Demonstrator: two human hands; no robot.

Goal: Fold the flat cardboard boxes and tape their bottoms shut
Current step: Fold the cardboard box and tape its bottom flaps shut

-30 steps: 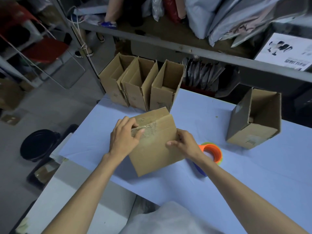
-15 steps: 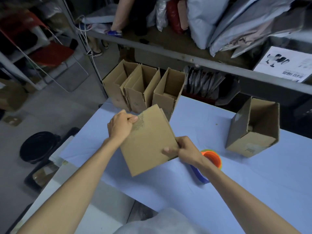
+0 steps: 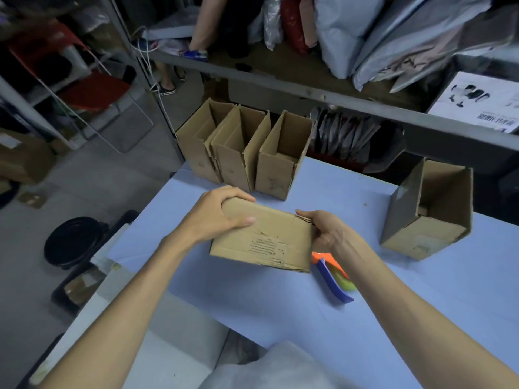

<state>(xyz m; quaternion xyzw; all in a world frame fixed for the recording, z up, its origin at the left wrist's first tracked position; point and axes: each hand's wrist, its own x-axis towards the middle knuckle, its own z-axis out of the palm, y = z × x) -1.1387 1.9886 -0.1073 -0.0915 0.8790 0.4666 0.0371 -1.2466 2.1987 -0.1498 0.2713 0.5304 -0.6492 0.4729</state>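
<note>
Head view: a brown corrugated cardboard box (image 3: pixel 261 240) is held in both hands over the middle of the counter (image 3: pixel 252 310). Its broad face is turned toward the camera. That face is creased and scuffed, with a torn patch where the outer paper has peeled off ribbed fluting. The left hand (image 3: pixel 222 217) has its grip closed over the box's upper left corner, fingers curled over the top and thumb flat on the near face. The right hand (image 3: pixel 328 234) has its grip wrapped round the right end, where the layered flap edges show. Just beneath that wrist lies a tape dispenser (image 3: pixel 334 284) of orange, blue and yellow-green plastic.

The counter is covered by a smooth pale blue sheet. At its far edge three open boxes (image 3: pixel 238 164) stand upright, side by side and touching. A fourth box (image 3: pixel 427 220) sits well apart at the right, tilted. Behind runs a grey metal shelf (image 3: pixel 309 94) bearing soft, crumpled grey bags (image 3: pixel 345 32). On the grey floor (image 3: pixel 112 178) at the left are a round black tub (image 3: pixel 73 242) and a red chair (image 3: pixel 92 91).
</note>
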